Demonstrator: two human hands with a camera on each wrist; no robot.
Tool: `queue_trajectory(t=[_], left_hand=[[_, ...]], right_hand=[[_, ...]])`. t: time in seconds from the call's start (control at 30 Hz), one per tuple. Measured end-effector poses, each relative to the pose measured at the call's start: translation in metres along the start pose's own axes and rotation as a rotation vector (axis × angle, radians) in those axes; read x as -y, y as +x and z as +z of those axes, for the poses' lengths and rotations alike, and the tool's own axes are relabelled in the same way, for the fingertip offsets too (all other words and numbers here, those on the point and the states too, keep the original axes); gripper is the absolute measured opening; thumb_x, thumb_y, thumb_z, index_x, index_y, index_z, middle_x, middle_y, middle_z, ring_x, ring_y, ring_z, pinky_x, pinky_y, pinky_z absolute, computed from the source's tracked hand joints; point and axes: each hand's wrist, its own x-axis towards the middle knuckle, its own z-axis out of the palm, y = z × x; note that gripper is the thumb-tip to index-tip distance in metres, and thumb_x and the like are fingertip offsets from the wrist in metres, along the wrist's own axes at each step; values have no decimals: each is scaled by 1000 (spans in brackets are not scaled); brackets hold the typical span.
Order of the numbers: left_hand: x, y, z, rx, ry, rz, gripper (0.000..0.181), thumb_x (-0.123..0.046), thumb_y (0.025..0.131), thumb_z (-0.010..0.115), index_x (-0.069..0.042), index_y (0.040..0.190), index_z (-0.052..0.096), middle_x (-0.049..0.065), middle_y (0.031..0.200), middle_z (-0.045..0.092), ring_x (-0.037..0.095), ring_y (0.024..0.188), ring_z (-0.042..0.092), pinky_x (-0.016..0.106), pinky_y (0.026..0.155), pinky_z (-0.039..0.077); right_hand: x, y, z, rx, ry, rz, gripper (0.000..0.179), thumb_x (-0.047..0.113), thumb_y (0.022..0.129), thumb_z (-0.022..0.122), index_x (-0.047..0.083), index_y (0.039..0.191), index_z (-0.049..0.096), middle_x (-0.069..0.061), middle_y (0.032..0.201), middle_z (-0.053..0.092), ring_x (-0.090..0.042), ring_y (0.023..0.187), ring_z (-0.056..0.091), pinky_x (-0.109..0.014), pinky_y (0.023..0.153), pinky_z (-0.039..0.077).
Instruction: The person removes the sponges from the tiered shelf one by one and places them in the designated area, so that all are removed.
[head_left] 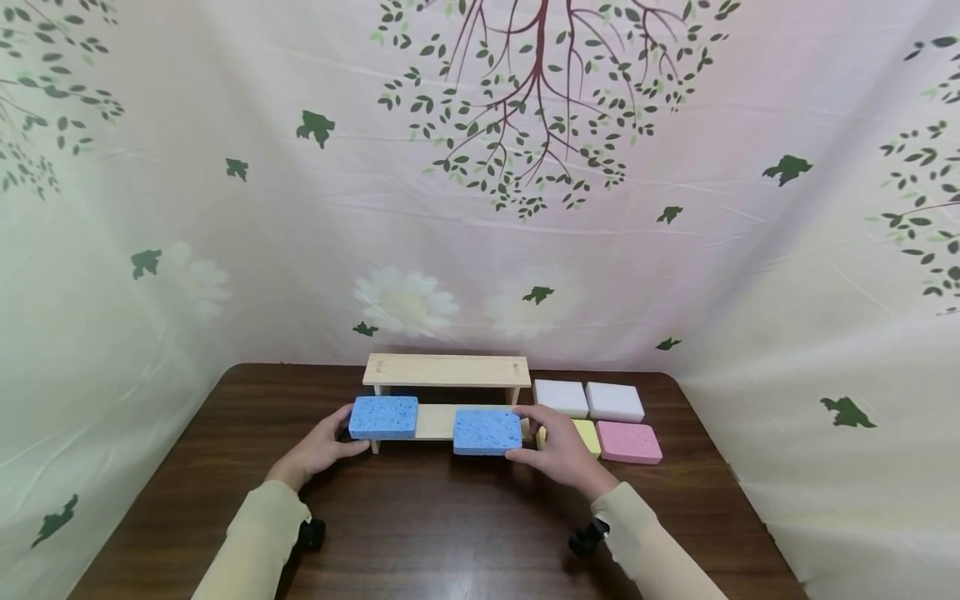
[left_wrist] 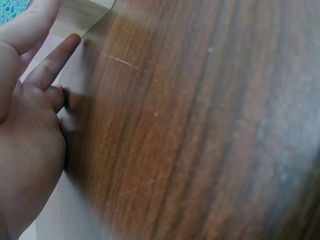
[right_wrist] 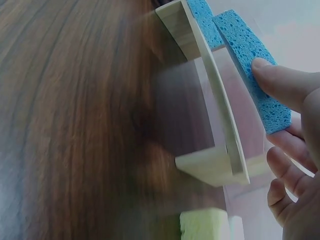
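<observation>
A blue sponge (head_left: 383, 417) lies flat at the left end of the lower board of a small two-step wooden rack (head_left: 435, 423). My left hand (head_left: 318, 447) holds this sponge by its left edge, thumb in front; the left wrist view shows only a corner of the sponge. Farther right, a second blue sponge (head_left: 487, 432) is pinched at its right edge by my right hand (head_left: 564, 450). In the right wrist view, the thumb presses this sponge (right_wrist: 245, 55) and a gap separates it from the board (right_wrist: 220, 95) near its right end.
Right of the rack are two white sponges (head_left: 561, 398) (head_left: 615, 402) at the back, with a yellow sponge (head_left: 587, 437), partly behind my right hand, and a pink sponge (head_left: 630, 442) in front. The rack's upper board (head_left: 450, 371) stands behind. A printed cloth (head_left: 465, 250) hangs around the brown table (head_left: 450, 525).
</observation>
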Motion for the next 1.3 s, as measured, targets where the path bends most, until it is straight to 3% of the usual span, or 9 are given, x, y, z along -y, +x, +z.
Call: queue_trajectory(t=[0.3,0.67,0.9,1.07,1.3], left_hand=[[-1,-1,1,-2,-4,20,91,-24,94,82,-3,164,28,26,166,33,51,154,24,69,122,23],[-3,-1,2,-4,-7,10,91,-25,94,82,-3,164,28,26,166,33,51,155,24,69,122,22],[-1,-2,1,-5,-19,1,94,-27,92,83,-4,165,28,25,167,32,49,155,23,69,122,21],[1,0,2,-4,-9,4,94,-28,92,83,-4,164,28,25,167,32,50,155,23,70,122,21],[-1,0,2,-12,4,13,93,-27,93,83,-5,164,29,24,165,37,49,153,28,70,122,20]], right_hand=[[-12,-22,-12,-22,-52,18,62,34,79,95,21,133,68,8,125,68,-17,96,61,-27,71,51],[-28,-45,-28,-5,-48,105,62,40,78,95,26,132,68,12,122,68,-15,96,58,-29,77,51],[-37,-60,-36,-11,-34,122,62,37,79,95,22,133,68,7,120,69,-17,97,58,-29,76,51],[-46,-70,-40,-14,-60,184,64,41,77,95,22,133,68,8,116,70,-15,95,59,-28,77,52],[-61,-85,-45,-48,-102,137,65,44,78,94,16,131,70,3,126,72,-14,103,63,-36,88,56]])
